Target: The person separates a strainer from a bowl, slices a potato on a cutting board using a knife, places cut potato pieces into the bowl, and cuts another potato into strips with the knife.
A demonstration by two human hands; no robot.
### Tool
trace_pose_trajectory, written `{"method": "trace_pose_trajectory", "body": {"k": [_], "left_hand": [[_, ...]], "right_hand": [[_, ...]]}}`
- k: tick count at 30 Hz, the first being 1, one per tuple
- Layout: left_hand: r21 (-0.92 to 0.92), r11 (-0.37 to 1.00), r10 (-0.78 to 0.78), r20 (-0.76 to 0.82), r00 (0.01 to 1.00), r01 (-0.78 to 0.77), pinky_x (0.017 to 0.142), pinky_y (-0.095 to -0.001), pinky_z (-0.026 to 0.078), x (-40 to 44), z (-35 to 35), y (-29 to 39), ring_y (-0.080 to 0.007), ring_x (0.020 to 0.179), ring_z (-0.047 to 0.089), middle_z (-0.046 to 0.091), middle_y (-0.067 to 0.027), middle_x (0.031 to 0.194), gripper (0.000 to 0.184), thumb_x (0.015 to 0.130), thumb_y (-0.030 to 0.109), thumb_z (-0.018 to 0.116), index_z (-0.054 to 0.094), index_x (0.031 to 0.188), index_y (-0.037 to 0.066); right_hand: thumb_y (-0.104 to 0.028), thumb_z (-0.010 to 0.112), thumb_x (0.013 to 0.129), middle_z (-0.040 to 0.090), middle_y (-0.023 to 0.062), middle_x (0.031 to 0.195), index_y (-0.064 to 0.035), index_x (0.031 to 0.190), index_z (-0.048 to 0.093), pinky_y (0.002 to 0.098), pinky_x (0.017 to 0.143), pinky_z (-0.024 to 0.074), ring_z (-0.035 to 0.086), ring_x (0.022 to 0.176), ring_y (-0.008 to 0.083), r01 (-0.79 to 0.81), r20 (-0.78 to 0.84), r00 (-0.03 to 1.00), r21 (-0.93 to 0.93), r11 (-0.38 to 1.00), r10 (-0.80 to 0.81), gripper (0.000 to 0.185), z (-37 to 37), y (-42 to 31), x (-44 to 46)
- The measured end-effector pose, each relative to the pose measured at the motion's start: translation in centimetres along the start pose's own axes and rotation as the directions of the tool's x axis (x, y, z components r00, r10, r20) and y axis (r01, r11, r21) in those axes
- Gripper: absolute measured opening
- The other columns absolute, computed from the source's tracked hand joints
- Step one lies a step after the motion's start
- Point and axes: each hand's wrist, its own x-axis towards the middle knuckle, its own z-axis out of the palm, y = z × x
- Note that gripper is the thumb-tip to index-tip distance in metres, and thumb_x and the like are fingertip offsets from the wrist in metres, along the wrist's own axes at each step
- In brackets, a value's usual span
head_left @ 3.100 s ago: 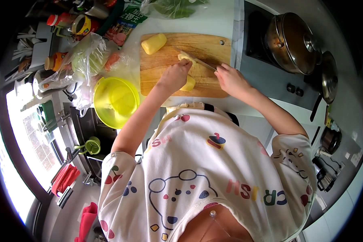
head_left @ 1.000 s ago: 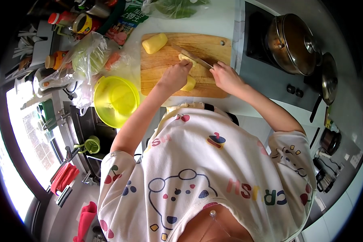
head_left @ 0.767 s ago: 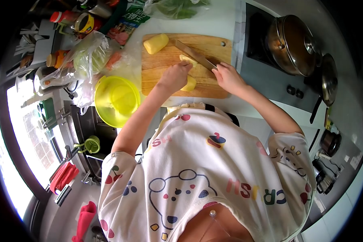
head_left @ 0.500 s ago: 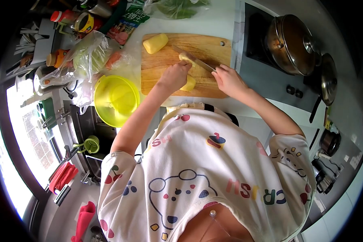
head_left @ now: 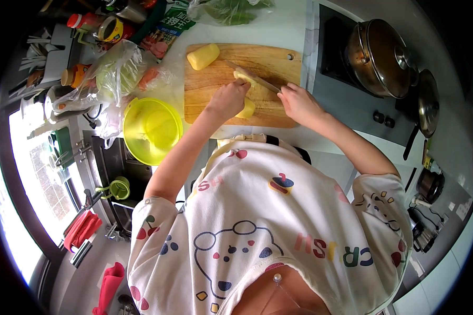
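In the head view, my right hand (head_left: 301,105) is wrapped around the handle of a knife (head_left: 257,79), its blade slanting up and left across the wooden cutting board (head_left: 270,55). My left hand (head_left: 230,100) is closed on a peeled potato piece (head_left: 242,76) by the blade, and its fingertips are partly hidden. Another pale yellow potato piece (head_left: 246,109) rests on the board just right of my left wrist. A whole peeled potato (head_left: 203,56) lies at the board's upper left corner.
A yellow-green bowl (head_left: 151,131) stands left of the board by the sink. Bagged vegetables (head_left: 115,76) sit behind it. To the right is a stove (head_left: 347,105) with a lidded pot (head_left: 376,60). Bagged greens (head_left: 231,11) lie beyond the board.
Almost nothing differs. My right hand and the knife have shifted very slightly, while my left hand stays in place on the potato piece.
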Motion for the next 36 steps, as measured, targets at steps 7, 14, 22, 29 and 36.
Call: {"method": "trace_pose_trajectory", "body": {"k": [7,14,22,29,36], "left_hand": [[-0.004,1.000,0.004,-0.008,1.000,-0.004,0.081,-0.0456,0.056,0.1,0.2,-0.1,-0.0378,0.092,0.067,0.065,-0.0160,0.115,0.041,0.079,-0.002,0.054,0.063,0.119,0.002],[-0.019,1.000,-0.009,0.007,1.000,0.010,0.082,-0.0456,0.056,0.1,0.0,0.1,-0.0382,0.094,0.066,0.064,-0.0164,0.117,0.041,0.080,-0.002,0.053,0.063,0.120,0.002],[-0.045,0.999,-0.028,0.023,0.999,0.029,0.086,-0.0439,0.055,-0.2,-0.5,0.3,-0.0371,0.099,0.066,0.063,-0.0168,0.120,0.043,0.081,-0.002,0.052,0.062,0.123,0.002],[-0.056,0.998,-0.020,0.007,1.000,0.020,0.087,-0.0434,0.054,-0.1,-0.1,0.2,-0.0374,0.099,0.065,0.064,-0.0168,0.116,0.043,0.081,-0.003,0.052,0.062,0.123,0.001],[-0.048,0.999,-0.011,-0.013,1.000,0.010,0.087,-0.0434,0.055,-0.2,0.1,0.0,-0.0371,0.100,0.065,0.064,-0.0169,0.116,0.044,0.081,-0.003,0.052,0.062,0.123,0.001]], "right_hand": [[-0.010,0.053,0.096,0.059,0.0233,0.090,0.0043,0.088,0.056,0.0488,0.075,0.0524,0.062,0.084,0.0417,-0.003,0.062,0.998,-0.028,1.000,0.005,0.017,-0.3,-0.5,1.0],[-0.012,0.053,0.097,0.060,0.0237,0.090,0.0048,0.087,0.057,0.0483,0.076,0.0527,0.062,0.084,0.0419,-0.006,-0.021,1.000,0.022,1.000,0.007,0.019,1.7,0.5,1.6],[-0.016,0.054,0.098,0.059,0.0204,0.087,0.0034,0.085,0.056,0.0489,0.071,0.0495,0.060,0.080,0.0414,-0.010,-0.094,0.995,0.088,0.996,0.018,0.023,1.9,1.1,1.3],[-0.016,0.053,0.099,0.058,0.0195,0.087,0.0031,0.085,0.055,0.0483,0.069,0.0501,0.060,0.079,0.0408,-0.027,-0.048,0.998,0.066,0.997,0.030,0.024,0.5,-0.2,0.1],[-0.016,0.053,0.099,0.058,0.0207,0.088,0.0036,0.085,0.054,0.0483,0.069,0.0515,0.060,0.078,0.0411,0.014,-0.046,0.999,0.030,0.999,-0.012,0.025,0.3,0.2,-0.1]]}}
